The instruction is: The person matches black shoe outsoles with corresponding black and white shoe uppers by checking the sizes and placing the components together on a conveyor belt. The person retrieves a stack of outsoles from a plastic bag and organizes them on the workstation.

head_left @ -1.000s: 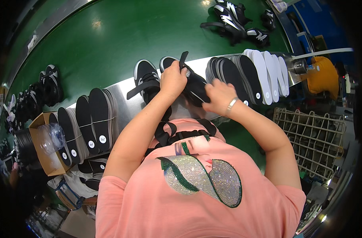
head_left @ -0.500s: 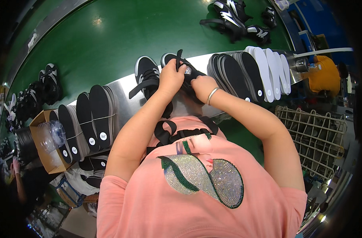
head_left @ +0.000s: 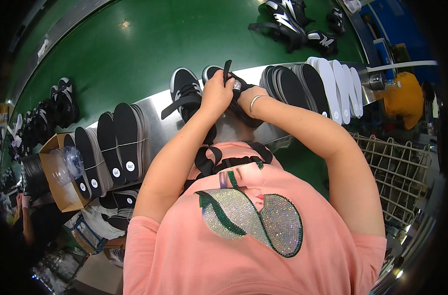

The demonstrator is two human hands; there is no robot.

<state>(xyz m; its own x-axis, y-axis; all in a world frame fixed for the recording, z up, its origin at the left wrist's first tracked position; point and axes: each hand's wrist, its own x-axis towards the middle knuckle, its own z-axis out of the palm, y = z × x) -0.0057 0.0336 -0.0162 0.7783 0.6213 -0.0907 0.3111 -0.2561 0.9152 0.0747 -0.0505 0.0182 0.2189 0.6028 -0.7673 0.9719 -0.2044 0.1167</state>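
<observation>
Now two hands are kept busy at two black shoes with silver toes. One shoe, the held shoe, is being worked from both sides above the metal ledge, its toe pointed toward the green table. By the left hand, its upper is gripped narrowly, fingers closed, with one black strap sticking up beside the thumb. And the right hand, one bracelet worn on its wrist, is tucked against the shoe's opening; its fingertips are hidden, so how tightly anything is grasped there cannot be told.

Just to the left, one spare shoe is left untouched, its single strap laid out sideways. Further left, four stacks of black insoles are lined up, the fourth partly covered by one cardboard box, in which clear plastic pieces are piled, too tangled for counting. On the right, at least two black stacks are seen beside at least three white insoles. At the upper right, four loose shoes are scattered across the green.
</observation>
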